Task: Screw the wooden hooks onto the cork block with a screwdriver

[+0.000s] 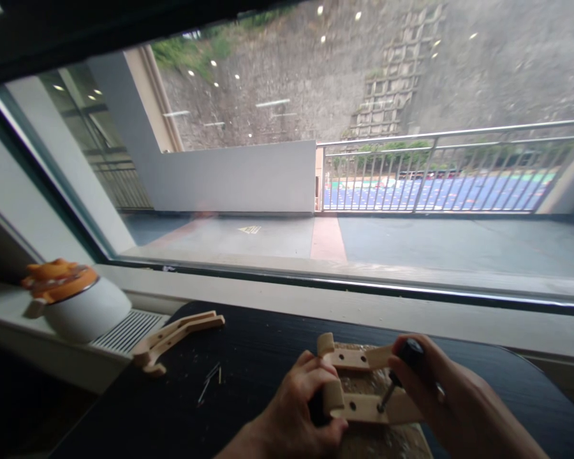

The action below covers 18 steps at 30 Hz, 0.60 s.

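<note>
At the bottom middle of the black table (pixel 249 363) lies a light wooden assembly (pixel 354 382), two curved slats fixed on a flat board. My left hand (pixel 301 401) is closed around the left end of the near slat. My right hand (pixel 435 395) is wrapped round a black-handled screwdriver (pixel 397 376). Its tip stands on the near slat beside a small dark hole.
Two loose curved wooden pieces (pixel 176 338) lie at the table's left edge, with small shavings (pixel 210 379) nearby. A white pot with an orange lid (pixel 71 299) sits on the sill over a vent grille (pixel 127 331). A large window (pixel 316 159) faces a railed terrace.
</note>
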Motion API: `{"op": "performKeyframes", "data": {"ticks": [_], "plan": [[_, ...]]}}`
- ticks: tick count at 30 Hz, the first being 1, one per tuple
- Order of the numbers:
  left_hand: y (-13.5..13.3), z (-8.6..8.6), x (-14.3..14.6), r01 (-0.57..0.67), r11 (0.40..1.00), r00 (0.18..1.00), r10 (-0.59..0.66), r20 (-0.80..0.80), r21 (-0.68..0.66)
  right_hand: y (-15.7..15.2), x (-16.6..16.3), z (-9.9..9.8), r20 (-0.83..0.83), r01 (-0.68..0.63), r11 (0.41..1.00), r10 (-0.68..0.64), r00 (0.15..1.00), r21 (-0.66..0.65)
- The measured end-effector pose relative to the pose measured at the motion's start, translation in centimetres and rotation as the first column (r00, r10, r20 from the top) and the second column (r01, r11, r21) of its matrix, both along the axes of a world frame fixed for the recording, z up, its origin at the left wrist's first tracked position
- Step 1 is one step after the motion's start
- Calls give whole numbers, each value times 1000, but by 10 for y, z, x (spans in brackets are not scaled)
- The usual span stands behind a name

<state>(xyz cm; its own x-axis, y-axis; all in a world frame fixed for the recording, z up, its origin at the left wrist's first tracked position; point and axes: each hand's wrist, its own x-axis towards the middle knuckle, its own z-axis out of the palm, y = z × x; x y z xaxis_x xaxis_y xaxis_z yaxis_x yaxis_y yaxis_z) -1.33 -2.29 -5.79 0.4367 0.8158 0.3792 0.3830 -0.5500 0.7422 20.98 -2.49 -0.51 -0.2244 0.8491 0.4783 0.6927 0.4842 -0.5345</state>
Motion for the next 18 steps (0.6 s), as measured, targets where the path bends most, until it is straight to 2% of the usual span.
{"op": "performKeyframes", "data": {"ticks": [4, 6, 9, 13, 16, 18], "plan": [[1, -3, -4, -26, 1000, 999, 26, 18, 2, -2, -1, 0, 9, -11, 1000, 11, 1000, -8], [0, 3, -9, -67, 997, 998, 67, 18, -31, -2, -2, 1, 8, -3, 1000, 3, 1000, -20], [-4, 29, -16, -56, 997, 996, 52, -73, -56, -4, -5, 4, 15, 3, 999, -2, 1000, -37], [-2, 70, -7, -128, 990, 971, 136, -199, 56, -5, -8, 9, 76, 4, 1000, -3, 997, -21], [8, 82, 13, -5, 989, 927, 59, -370, 147, -5, -7, 10, 132, -8, 1000, 11, 991, -19], [17, 80, 26, 115, 985, 884, -43, -466, 128, -4, -6, 9, 168, -16, 999, 21, 986, -28]]}}
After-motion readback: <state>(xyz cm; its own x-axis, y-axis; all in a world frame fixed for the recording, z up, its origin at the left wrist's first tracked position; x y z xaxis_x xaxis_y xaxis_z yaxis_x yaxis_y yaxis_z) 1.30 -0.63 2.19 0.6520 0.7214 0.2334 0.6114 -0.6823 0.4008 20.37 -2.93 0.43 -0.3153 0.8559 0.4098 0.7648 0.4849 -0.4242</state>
